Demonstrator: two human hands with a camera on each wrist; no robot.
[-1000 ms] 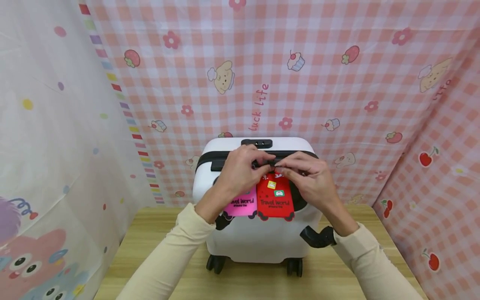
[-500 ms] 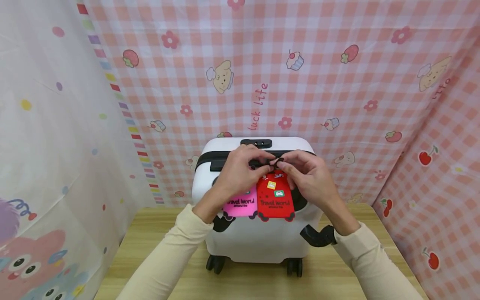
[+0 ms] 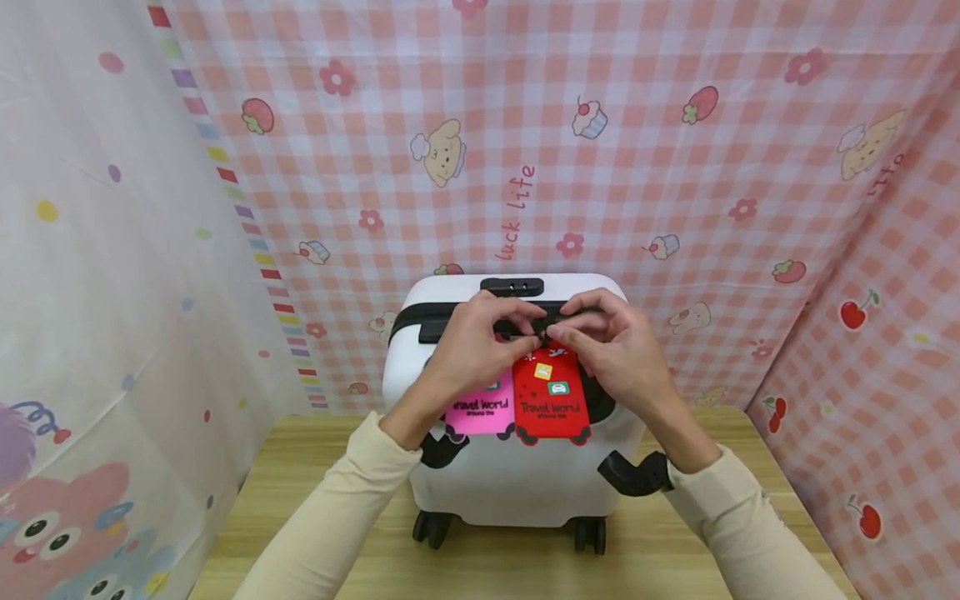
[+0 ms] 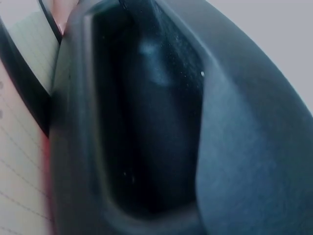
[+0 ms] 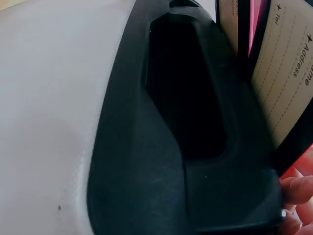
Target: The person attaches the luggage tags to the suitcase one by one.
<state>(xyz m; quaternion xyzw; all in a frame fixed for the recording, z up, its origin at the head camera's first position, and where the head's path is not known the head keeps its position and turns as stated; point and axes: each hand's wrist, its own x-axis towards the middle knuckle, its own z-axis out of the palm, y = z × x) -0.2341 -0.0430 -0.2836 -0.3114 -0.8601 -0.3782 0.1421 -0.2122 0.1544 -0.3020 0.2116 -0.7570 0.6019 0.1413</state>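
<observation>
In the head view a white suitcase (image 3: 517,492) stands upright before me. A pink luggage tag (image 3: 483,410) and a red luggage tag (image 3: 552,400) hang side by side at its black handle (image 3: 432,333). My left hand (image 3: 476,346) pinches the small dark strap above the red tag. From the other side my right hand (image 3: 618,346) holds the strap's end close to the tag's top, thumb and fingers bent. Fingertips hide most of the strap. The right wrist view shows fingers (image 5: 297,190) beside a lined address card (image 5: 286,63).
A black combination lock (image 3: 512,287) sits on the suitcase top. Black wheels (image 3: 589,533) rest on the wooden table (image 3: 510,575). A checked pink curtain (image 3: 360,167) hangs close behind, with a white patterned one (image 3: 97,275) at left. Each wrist carries a black camera mount (image 3: 633,473).
The strap end, lifted between both hands half a second ago, is now lower and mostly hidden. My right index finger has moved up, away from the thumb. The tags hang almost unmoved.
</observation>
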